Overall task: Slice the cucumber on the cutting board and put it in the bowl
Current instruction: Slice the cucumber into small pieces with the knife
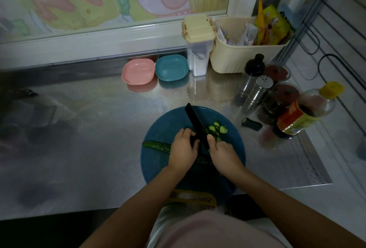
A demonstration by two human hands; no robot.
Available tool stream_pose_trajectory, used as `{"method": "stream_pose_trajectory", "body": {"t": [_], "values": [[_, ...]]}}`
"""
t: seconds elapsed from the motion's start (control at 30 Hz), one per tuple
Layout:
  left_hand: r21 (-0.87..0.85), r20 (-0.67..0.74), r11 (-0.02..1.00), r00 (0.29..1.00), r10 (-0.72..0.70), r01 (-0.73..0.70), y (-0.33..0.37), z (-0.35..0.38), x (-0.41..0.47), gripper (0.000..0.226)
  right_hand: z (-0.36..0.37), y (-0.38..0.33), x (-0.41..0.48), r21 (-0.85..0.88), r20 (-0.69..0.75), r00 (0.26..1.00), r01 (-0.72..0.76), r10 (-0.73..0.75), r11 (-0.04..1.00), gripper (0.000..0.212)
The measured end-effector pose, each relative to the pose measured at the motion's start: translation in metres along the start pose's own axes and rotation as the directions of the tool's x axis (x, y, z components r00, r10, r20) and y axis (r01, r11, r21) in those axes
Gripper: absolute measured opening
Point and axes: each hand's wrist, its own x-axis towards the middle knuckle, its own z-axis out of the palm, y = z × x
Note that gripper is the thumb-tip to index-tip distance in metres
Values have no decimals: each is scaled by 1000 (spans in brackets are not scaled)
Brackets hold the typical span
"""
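Note:
A round blue cutting board (158, 128) lies on the steel counter. A long green cucumber (157, 146) lies across it, its left end sticking out past my left hand (183, 148), which curls over it and holds it down. My right hand (222, 153) grips the handle of a black knife (195, 122), with the blade pointing away from me just right of my left fingers. Several cut cucumber slices (216, 127) are piled on the board to the right of the blade. A pink bowl (138, 71) and a teal bowl (171, 67) stand at the back of the counter.
A cut cucumber end (251, 123) lies off the board to the right. Shakers, jars and a sauce bottle (305, 111) crowd the right side. A cream basket (247, 49) and a lidded container (199, 43) stand at the back right. The counter's front edge is just below the board.

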Motion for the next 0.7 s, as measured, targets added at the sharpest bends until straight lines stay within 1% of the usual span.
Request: {"method": "stream_pose_trajectory", "body": {"t": [0.1,0.37,0.7], "values": [[5,4,1000,1000,7,-7,-1,0,0,13,-2,0,-5,8,5,1000,-1,1,1000,58],[3,-4,1000,1000,9,-9,1,-1,0,12,-4,0,-10,33,1,1000,5,-5,999,61],[-2,-3,1000,1000,2,-2,1,-1,0,11,-6,0,-10,10,-11,1000,23,-23,1000,62]]}}
